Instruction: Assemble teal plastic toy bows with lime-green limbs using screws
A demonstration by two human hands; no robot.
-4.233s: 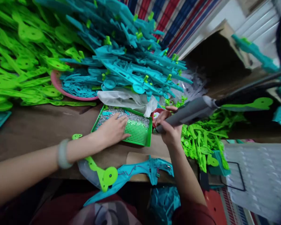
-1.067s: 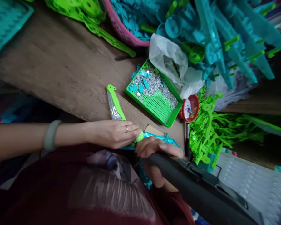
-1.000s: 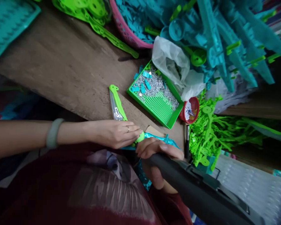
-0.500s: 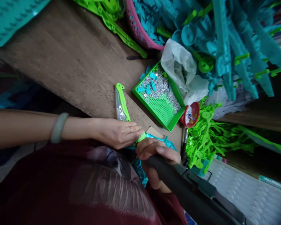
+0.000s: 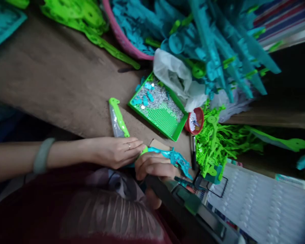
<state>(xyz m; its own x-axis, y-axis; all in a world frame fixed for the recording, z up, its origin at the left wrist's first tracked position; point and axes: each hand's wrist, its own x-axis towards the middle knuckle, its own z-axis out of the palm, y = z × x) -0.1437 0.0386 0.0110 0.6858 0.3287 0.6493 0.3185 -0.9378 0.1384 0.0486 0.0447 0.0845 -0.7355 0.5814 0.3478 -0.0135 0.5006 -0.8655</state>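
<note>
Left hand laid flat, fingers straight and together, pressed on teal toy part at table edge. Part extended toward 3 o'clock. Right hand clamped round dark power tool, at part's 7 o'clock. Green tray at 1 o'clock.

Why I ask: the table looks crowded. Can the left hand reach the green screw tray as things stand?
Probably yes. The left hand lies flat on a green toy part, and only bare table separates it from the green screw tray.
</note>
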